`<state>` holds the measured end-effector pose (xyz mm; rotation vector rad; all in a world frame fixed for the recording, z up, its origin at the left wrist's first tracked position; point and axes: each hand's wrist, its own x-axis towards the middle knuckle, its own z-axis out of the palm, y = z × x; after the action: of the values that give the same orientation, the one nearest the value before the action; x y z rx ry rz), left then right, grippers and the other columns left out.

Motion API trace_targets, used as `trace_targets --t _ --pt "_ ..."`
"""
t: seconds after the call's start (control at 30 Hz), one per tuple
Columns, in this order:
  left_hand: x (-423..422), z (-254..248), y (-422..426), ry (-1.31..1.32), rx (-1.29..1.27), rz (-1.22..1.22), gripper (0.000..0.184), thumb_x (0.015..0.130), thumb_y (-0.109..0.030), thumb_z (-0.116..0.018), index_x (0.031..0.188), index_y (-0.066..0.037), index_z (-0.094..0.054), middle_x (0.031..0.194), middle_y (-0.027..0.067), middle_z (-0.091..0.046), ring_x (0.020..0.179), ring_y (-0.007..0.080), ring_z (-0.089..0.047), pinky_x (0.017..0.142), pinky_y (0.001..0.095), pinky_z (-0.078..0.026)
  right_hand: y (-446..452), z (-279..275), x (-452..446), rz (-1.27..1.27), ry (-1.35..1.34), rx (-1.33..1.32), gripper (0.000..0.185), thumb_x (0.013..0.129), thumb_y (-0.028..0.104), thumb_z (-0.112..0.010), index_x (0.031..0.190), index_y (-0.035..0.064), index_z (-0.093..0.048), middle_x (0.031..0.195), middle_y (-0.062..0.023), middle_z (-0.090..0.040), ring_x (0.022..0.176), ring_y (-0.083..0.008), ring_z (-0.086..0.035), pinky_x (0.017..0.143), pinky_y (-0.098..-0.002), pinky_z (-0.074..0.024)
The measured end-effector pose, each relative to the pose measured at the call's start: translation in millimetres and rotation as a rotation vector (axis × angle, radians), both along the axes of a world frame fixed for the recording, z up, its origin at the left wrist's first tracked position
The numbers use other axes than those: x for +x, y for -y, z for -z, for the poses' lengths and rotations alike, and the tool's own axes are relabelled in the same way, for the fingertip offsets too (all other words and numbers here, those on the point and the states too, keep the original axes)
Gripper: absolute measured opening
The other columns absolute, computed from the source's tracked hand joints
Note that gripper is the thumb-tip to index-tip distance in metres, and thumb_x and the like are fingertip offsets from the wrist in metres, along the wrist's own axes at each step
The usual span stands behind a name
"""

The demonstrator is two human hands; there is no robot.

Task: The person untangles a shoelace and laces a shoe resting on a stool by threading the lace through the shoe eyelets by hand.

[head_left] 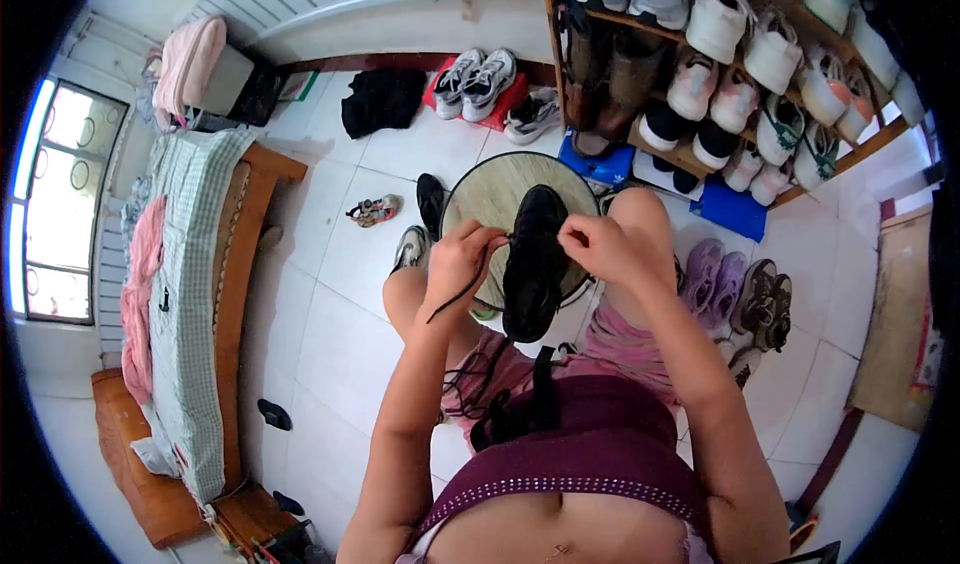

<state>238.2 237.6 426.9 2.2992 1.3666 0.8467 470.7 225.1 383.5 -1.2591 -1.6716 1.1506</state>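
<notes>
A black shoe [533, 264] lies on a round stool top [480, 189] between my knees, its near end jutting past the edge. At the shoe's left side, my left hand [462, 259] pinches a black lace [468, 289] that hangs down over the wrist. My right hand [600, 247] is at the shoe's right side with its fingers pressed together; what they hold, if anything, is too small to make out. More black laces [480, 374] and a black item [520, 409] rest on my lap.
A rack of shoes [680, 154] stands at the upper right. Purple shoes [712, 282] and brown shoes [762, 304] are on the floor at right. A small sandal [374, 210] and black cloth [383, 101] lie at left, near a bed [205, 284].
</notes>
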Motion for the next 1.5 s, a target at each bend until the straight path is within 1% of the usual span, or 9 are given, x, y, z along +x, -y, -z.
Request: trace_targets --t 0.13,0.4,0.6,0.73,0.8,0.87,1.2,1.4,1.5 --pt "-35.7 18.7 4.6 -0.139 -0.190 -0.101 0.021 0.087 -0.024 -0.062 0.085 -0.004 -0.068 0.076 0.0093 -0.061 0.070 0.0292 -0.059 0.061 0.0383 -0.046 15.7 -10.9 18.0 0.127 0.422 -0.039 0.015 0.077 0.024 -0.064 0.083 0.0112 -0.062 0.074 -0.0066 -0.066 0.067 -0.0255 -0.064 0.059 -0.0366 -0.0482" --pt "-3.9 16.8 -3.7 1.227 -1.106 0.112 0.043 0.096 -0.039 -0.047 0.110 -0.002 -0.062 0.090 0.0110 -0.064 0.087 0.0191 -0.057 0.081 0.0314 -0.043 11.0 -7.4 0.7 0.081 -0.177 -0.054 0.006 0.085 0.006 -0.060 0.083 0.0023 -0.056 0.068 0.0015 -0.054 0.061 -0.0058 -0.048 0.055 -0.0226 -0.0393" --pt "38.3 -5.0 -4.8 -0.128 -0.421 0.286 0.029 0.082 -0.018 -0.070 0.103 0.002 -0.063 0.084 0.0113 -0.063 0.079 0.0175 -0.060 0.070 0.0332 -0.047 4.0 -45.7 -13.4 0.077 -0.235 -0.026 0.010 0.085 0.010 -0.061 0.086 0.0009 -0.057 0.072 -0.0018 -0.057 0.066 -0.0085 -0.052 0.061 -0.0263 -0.0454" --pt "38.7 -15.3 -2.2 -0.032 -0.331 0.220 0.026 0.083 -0.020 -0.069 0.095 0.003 -0.064 0.077 0.0146 -0.063 0.068 0.0159 -0.060 0.060 0.0335 -0.047 -11.1 -34.8 -22.9 0.008 -0.246 0.325 0.018 0.090 0.017 -0.059 0.098 0.0006 -0.061 0.092 -0.0079 -0.062 0.081 -0.0199 -0.061 0.069 -0.0312 -0.0479" --pt "33.4 -24.3 -1.6 0.083 -0.579 0.123 0.025 0.085 -0.019 -0.068 0.093 0.005 -0.064 0.071 0.0116 -0.064 0.063 0.0137 -0.059 0.057 0.0313 -0.048 -3.3 -33.7 -22.6 -0.013 -0.420 -0.042 0.022 0.091 0.020 -0.058 0.105 0.0039 -0.062 0.089 -0.0107 -0.062 0.079 -0.0255 -0.062 0.070 -0.0339 -0.0482" --pt "28.5 -14.2 -0.8 0.265 -0.686 0.076 0.024 0.088 -0.018 -0.065 0.095 0.004 -0.065 0.074 0.0086 -0.066 0.064 0.0111 -0.058 0.059 0.0284 -0.048 -2.8 -26.2 -17.3 -0.117 -0.038 -0.185 0.019 0.089 0.021 -0.059 0.100 0.0054 -0.063 0.084 -0.0134 -0.062 0.078 -0.0289 -0.062 0.069 -0.0361 -0.0479" --pt "8.9 2.0 -7.7 0.815 -1.190 -0.060 0.013 0.088 -0.012 -0.063 0.097 -0.001 -0.064 0.086 0.0079 -0.069 0.072 0.0106 -0.061 0.063 0.0216 -0.045 22.7 -45.0 -19.2 -0.021 0.040 0.185 0.016 0.083 0.020 -0.065 0.082 0.0041 -0.063 0.081 -0.0108 -0.062 0.076 -0.0318 -0.061 0.065 -0.0402 -0.0480" --pt "12.6 11.1 -1.9 0.887 -1.023 0.025 0.008 0.081 0.000 -0.066 0.087 -0.001 -0.062 0.086 0.0062 -0.067 0.077 0.0123 -0.062 0.065 0.0247 -0.047 29.2 -32.9 -19.8 -0.122 0.166 0.163 0.015 0.083 0.020 -0.063 0.087 0.0053 -0.065 0.082 -0.0112 -0.064 0.078 -0.0322 -0.062 0.067 -0.0399 -0.0492" --pt "22.0 -7.7 -0.2 0.140 -0.405 0.034 0.013 0.076 0.003 -0.064 0.087 -0.004 -0.059 0.082 0.0063 -0.063 0.078 0.0174 -0.062 0.065 0.0290 -0.049 24.0 -31.9 -17.6 0.047 0.121 -0.024 0.017 0.086 0.020 -0.060 0.094 0.0050 -0.066 0.087 -0.0148 -0.066 0.079 -0.0339 -0.064 0.069 -0.0394 -0.0500"
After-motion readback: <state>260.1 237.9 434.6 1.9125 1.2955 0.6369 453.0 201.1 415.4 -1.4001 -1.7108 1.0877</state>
